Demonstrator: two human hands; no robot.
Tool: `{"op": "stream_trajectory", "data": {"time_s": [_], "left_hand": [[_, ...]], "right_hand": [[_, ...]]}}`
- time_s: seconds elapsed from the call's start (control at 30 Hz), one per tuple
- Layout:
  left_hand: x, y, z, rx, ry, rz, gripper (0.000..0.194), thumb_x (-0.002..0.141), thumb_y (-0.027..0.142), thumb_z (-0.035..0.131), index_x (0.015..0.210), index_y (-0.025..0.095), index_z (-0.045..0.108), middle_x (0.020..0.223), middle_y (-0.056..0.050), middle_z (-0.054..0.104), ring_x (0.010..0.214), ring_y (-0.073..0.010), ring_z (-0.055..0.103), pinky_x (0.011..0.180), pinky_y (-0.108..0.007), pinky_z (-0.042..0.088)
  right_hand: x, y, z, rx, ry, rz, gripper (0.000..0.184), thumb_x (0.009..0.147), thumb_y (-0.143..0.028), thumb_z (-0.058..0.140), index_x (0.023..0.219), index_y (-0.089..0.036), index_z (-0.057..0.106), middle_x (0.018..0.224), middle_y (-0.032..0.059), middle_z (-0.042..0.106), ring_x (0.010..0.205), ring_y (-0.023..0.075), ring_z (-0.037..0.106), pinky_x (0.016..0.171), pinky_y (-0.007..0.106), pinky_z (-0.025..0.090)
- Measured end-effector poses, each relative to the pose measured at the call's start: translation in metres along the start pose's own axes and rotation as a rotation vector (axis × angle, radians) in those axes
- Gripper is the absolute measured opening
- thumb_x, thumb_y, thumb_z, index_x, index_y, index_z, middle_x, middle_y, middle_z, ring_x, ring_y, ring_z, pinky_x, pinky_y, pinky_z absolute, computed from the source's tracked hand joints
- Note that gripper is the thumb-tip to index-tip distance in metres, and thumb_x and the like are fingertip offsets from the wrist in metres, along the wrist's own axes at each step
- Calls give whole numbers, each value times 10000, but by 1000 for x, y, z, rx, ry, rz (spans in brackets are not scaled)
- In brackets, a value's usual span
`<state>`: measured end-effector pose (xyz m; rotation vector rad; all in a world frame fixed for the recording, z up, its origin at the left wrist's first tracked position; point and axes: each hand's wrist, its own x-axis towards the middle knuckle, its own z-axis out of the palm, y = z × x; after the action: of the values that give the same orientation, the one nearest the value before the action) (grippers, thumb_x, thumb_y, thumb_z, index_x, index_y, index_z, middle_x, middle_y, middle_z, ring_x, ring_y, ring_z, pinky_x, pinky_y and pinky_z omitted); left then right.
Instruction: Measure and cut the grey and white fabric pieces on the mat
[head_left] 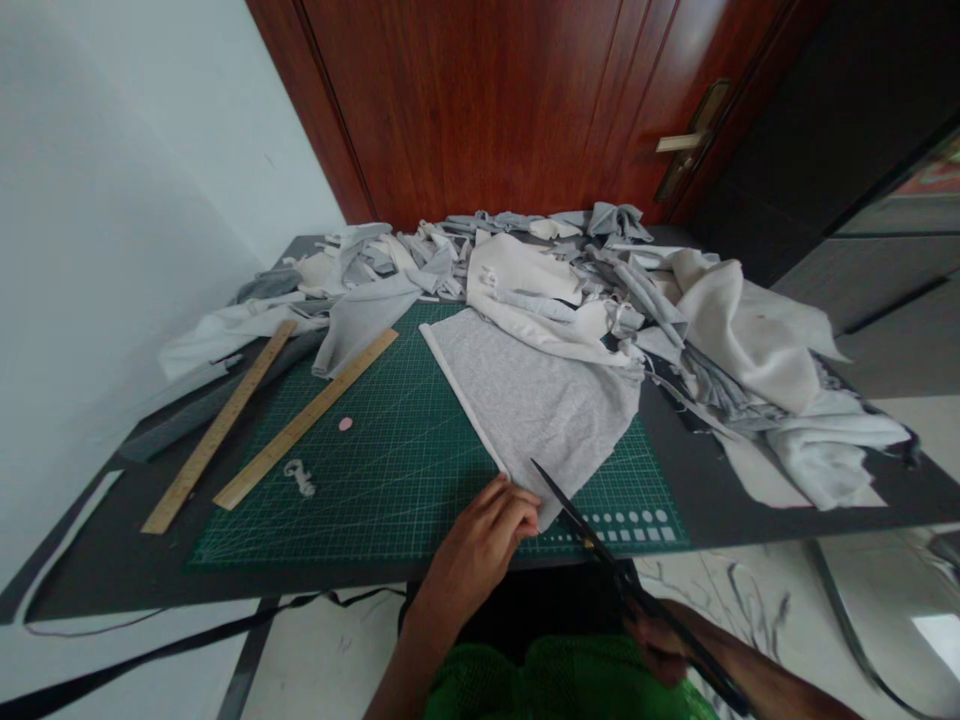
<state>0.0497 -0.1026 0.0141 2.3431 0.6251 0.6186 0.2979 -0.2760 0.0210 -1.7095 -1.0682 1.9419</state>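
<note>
A piece of grey knit fabric (540, 390) with a narrow pale band along its left edge lies on the green cutting mat (360, 500). My left hand (480, 540) has its fingers closed on the fabric's near end, by the banded edge. My right hand (660, 640), low at the right and partly hidden, grips long black scissors (574, 515). The scissors slant up and left, their tip over the fabric's near part, just right of my left fingers. Their blades look together. I cannot tell whether the tip touches the fabric.
Two wooden rulers (307, 420) lie at the left, near a pink disc (345, 424) and a curled white scrap (300, 478). Heaped grey and white fabric scraps (405, 255) line the table's back. More cloth (750, 330) is piled at the right. A wooden door (480, 110) stands behind.
</note>
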Motion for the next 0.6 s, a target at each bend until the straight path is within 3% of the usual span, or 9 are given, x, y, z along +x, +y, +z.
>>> {"op": "stream_trajectory", "data": {"time_s": [0.6], "left_hand": [[0, -1, 3, -1, 5, -13, 185, 1002, 59, 582, 958, 232, 533, 1081, 33, 708, 1100, -142, 656, 1260, -425, 389]], "right_hand": [[2, 4, -6, -24, -1, -26, 608, 896, -816, 510, 817, -214, 505, 789, -4, 479, 767, 172, 446, 779, 310, 405]]}}
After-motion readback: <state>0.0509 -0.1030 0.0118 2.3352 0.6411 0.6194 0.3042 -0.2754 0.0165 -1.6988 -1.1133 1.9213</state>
